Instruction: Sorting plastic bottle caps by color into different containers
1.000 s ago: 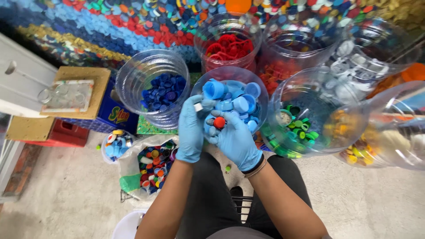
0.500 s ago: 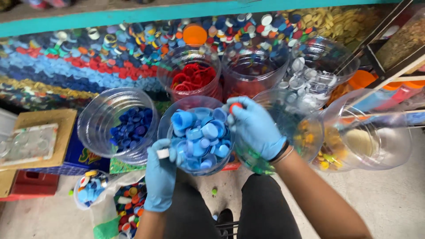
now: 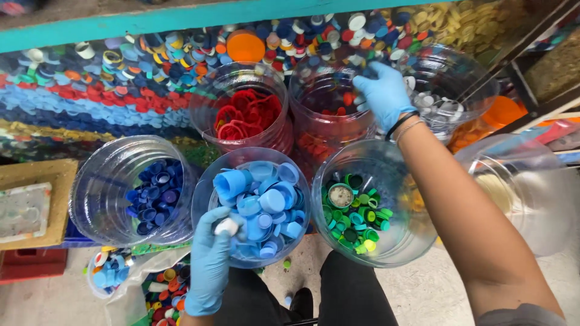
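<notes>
L hand (image 3: 211, 259) pinches white cap (image 3: 227, 226) at light-blue jar (image 3: 254, 205) rim; R hand (image 3: 383, 90) over red jar (image 3: 329, 111), fingers curled down, grip can't tell; green jar (image 3: 368, 205) between.

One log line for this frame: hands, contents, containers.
left hand: holds white cap at light-blue jar | right hand: over red-cap jar, contents unclear

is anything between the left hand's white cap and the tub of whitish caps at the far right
Yes. The left hand holds the white cap at the near rim of the light blue cap tub. That tub, the green cap tub and the right arm lie between it and the white cap tub.
</notes>
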